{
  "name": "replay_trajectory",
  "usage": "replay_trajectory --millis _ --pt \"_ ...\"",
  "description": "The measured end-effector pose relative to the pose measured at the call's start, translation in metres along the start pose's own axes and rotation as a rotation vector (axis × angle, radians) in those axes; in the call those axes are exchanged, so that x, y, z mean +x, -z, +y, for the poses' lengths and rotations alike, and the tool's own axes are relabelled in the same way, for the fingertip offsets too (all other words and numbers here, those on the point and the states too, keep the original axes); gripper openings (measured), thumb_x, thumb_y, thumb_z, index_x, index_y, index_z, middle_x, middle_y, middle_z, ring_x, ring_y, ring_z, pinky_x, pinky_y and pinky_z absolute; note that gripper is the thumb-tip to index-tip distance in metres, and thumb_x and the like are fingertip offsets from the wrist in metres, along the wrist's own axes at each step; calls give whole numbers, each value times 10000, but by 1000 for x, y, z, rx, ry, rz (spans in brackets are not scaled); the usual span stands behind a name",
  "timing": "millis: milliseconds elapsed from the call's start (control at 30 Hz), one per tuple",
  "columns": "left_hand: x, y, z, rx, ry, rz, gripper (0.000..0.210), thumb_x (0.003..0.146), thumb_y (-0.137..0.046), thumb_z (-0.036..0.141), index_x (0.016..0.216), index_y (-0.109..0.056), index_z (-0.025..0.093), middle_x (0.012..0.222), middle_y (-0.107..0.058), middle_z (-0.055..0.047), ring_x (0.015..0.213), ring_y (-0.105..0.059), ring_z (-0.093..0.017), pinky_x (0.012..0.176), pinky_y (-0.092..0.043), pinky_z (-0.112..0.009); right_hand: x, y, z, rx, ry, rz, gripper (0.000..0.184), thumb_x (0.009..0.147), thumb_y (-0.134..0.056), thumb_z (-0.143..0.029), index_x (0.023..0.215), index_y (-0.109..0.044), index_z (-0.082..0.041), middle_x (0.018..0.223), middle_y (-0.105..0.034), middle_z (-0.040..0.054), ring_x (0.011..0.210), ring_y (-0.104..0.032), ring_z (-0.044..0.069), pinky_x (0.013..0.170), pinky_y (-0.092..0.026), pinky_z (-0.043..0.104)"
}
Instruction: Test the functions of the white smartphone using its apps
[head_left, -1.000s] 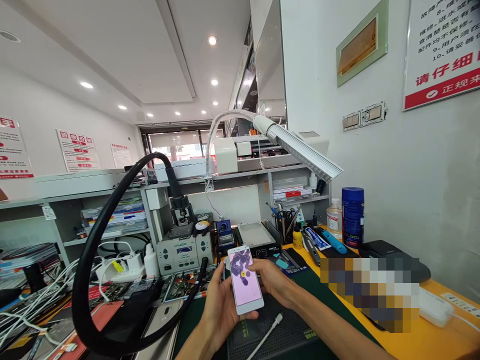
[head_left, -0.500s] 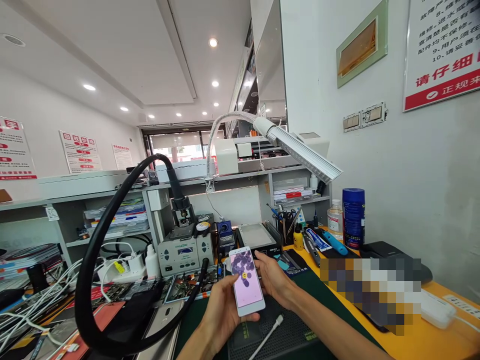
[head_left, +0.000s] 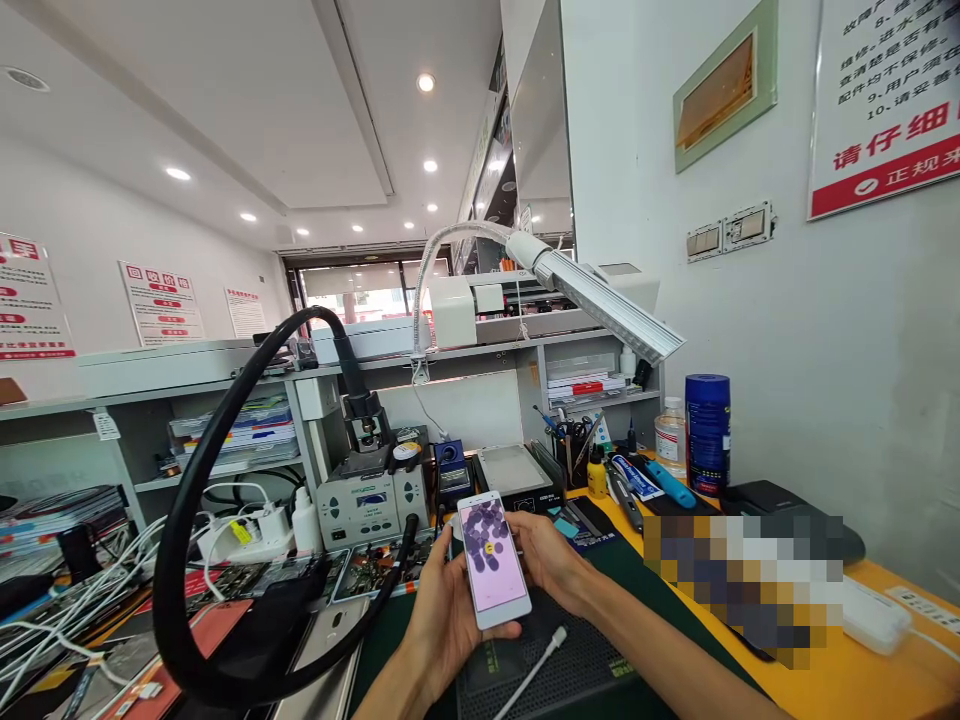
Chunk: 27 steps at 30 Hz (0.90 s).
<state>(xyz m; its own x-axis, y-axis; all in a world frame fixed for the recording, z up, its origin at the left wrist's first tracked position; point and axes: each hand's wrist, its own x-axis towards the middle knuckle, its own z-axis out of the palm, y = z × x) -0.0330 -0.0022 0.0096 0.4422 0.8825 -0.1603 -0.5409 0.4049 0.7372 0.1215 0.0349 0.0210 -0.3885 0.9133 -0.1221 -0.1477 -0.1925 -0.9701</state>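
Note:
A white smartphone (head_left: 493, 585) is held upright and tilted back above the bench, its screen lit with purple shapes on pink. My left hand (head_left: 441, 612) supports it from the left and from beneath; fingertips show below its lower edge. The left thumb lies beside the phone's left edge. On the other side, my right hand (head_left: 553, 558) grips the right edge, its fingers partly hidden behind the phone. Under the hands lies a black perforated pad (head_left: 585, 655), and a white cable (head_left: 529, 672) with its plug end free rests on it.
A thick black hose (head_left: 169, 560) loops at the left beside a grey soldering or hot-air station (head_left: 364, 510). A white lamp (head_left: 607, 300) arches overhead. White cables and circuit boards crowd the left. Bottles, including a blue can (head_left: 707, 435), and tools line the back right.
My left thumb has lifted off the screen and moved to the phone's left side. My right hand has closed in slightly on the right edge.

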Motion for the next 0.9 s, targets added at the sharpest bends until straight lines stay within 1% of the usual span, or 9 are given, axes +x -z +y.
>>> replay_trajectory --millis 100,267,367,467,533,633,700,800,900 --pt "0 1 0 -10 -3 8 701 846 -450 701 1161 -597 93 846 -653 -124 706 -640 -257 573 -549 -395 -1 2 1 -27 2 -16 291 752 -532 -309 949 -673 -148 891 -686 77 750 -581 188 702 -399 311" --pt "-3 -1 2 -9 -4 6 662 864 -454 670 1168 -593 99 832 -652 -112 687 -637 -235 562 -543 -362 -1 3 1 -96 60 -103 380 624 -607 -154 1000 -661 -165 951 -714 72 851 -621 224 723 -425 313" --pt "-4 -3 2 -10 1 25 616 863 -481 648 1128 -598 105 801 -642 -94 679 -639 -233 557 -542 -359 0 1 0 -61 27 -68 321 727 -618 -302 1011 -665 -163 957 -714 91 837 -620 230 734 -432 336" --pt "-5 -4 2 4 -10 37 572 860 -514 617 1097 -595 103 809 -639 -93 678 -638 -233 547 -541 -361 2 2 0 8 -11 -62 468 842 -490 -560 1026 -670 -169 990 -706 106 829 -610 226 752 -427 348" --pt "-4 -3 1 24 -24 38 543 863 -532 583 1108 -587 101 845 -650 -106 710 -646 -245 549 -544 -362 4 3 2 29 -23 -68 543 857 -434 -632 1041 -668 -178 1015 -701 106 857 -611 231 769 -421 349" --pt "-3 0 -2 44 -39 50 460 863 -574 475 1127 -569 98 907 -664 -131 811 -661 -279 585 -556 -375 7 6 4 38 -23 -72 565 862 -418 -652 1052 -667 -182 1033 -697 105 912 -614 246 791 -417 352" --pt "-2 3 -4 70 -53 69 380 839 -609 336 1134 -555 102 911 -670 -130 836 -663 -280 606 -560 -376 7 7 5 38 -12 -79 555 864 -427 -637 1058 -669 -177 1049 -696 106 917 -613 246 793 -417 351" --pt "0 4 -7 139 -94 99 374 759 -620 145 1124 -545 117 875 -675 -111 786 -665 -255 599 -558 -364 6 5 4 25 -8 -67 521 871 -441 -594 1059 -675 -168 1048 -696 105 859 -611 228 766 -415 343" --pt "2 3 -9 175 -107 105 405 705 -619 70 1100 -548 124 852 -674 -99 732 -663 -232 583 -559 -353 4 3 2 15 -24 -50 497 866 -462 -572 1044 -679 -162 1030 -699 107 822 -609 221 745 -414 340"
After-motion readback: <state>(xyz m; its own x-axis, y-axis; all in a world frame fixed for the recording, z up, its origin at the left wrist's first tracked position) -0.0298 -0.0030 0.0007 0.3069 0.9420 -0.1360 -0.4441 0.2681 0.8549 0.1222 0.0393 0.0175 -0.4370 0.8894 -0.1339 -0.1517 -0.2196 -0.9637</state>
